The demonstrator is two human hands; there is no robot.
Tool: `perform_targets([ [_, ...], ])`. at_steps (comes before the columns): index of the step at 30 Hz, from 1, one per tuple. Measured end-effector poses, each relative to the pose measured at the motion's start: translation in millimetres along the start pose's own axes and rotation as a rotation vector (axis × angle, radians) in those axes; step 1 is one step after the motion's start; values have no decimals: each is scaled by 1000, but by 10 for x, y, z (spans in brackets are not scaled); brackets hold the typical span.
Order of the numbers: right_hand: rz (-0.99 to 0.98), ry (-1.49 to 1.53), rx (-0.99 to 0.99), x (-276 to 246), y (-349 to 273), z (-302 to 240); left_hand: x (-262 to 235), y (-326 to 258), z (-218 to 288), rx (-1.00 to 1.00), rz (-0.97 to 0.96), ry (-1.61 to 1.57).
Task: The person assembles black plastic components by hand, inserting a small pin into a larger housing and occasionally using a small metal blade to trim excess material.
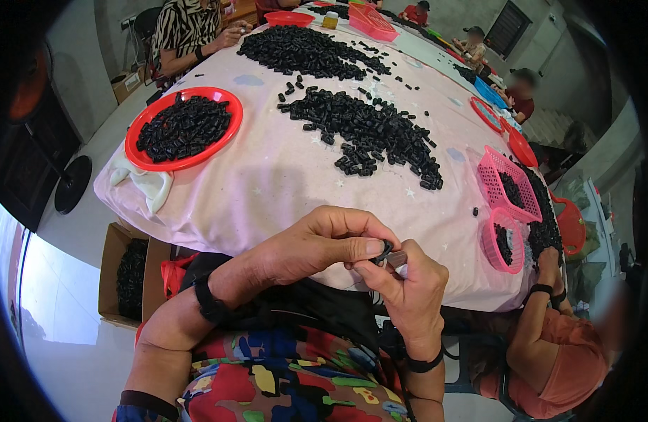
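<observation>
My two hands meet just past the table's near edge. Between its thumb and fingers, my left hand (pixel 331 243) pinches a small black ring-like part (pixel 385 252). My right hand (pixel 417 288) is closed against the same spot, around a short, pale, see-through piece (pixel 397 259) whose kind I cannot make out. The two pieces touch or nearly touch; the fingers hide the exact contact. Beyond my hands lies a loose pile of small black cylindrical parts (pixel 370 130). To the left, a red round tray (pixel 237 126) holds many similar parts.
A larger black pile (pixel 303 53) lies farther back. Pink baskets (pixel 489 169) stand at the right, near a co-worker's hand (pixel 547 264). A white cloth (pixel 159 188) hangs by the red tray. Below the table's left edge is a cardboard box (pixel 109 281) with a black bag.
</observation>
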State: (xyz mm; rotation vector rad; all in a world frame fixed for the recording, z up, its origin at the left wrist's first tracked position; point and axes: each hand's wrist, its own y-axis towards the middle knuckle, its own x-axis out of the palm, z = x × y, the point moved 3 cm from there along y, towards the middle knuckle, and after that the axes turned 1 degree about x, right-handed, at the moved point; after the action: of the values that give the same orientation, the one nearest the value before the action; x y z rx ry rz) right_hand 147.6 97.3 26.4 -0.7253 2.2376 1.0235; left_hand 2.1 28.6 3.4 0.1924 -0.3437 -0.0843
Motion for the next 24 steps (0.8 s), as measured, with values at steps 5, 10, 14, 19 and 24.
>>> perform_targets([
  [5, 18, -24, -22, 14, -6, -18, -3, 4, 4, -1, 1, -9],
  [10, 17, -6, -20, -4, 2, -22, -7, 1, 0, 9, 1, 0],
  [14, 21, -29, -42, 32, -2, -12, 3, -8, 16, -60, 16, -24],
  [19, 33, 211, 19, -18, -34, 8, -38, -11, -4, -49, 32, -72],
  [24, 82, 453, -11, -72, 21, -73, 20, -35, 59, -96, 62, -112],
])
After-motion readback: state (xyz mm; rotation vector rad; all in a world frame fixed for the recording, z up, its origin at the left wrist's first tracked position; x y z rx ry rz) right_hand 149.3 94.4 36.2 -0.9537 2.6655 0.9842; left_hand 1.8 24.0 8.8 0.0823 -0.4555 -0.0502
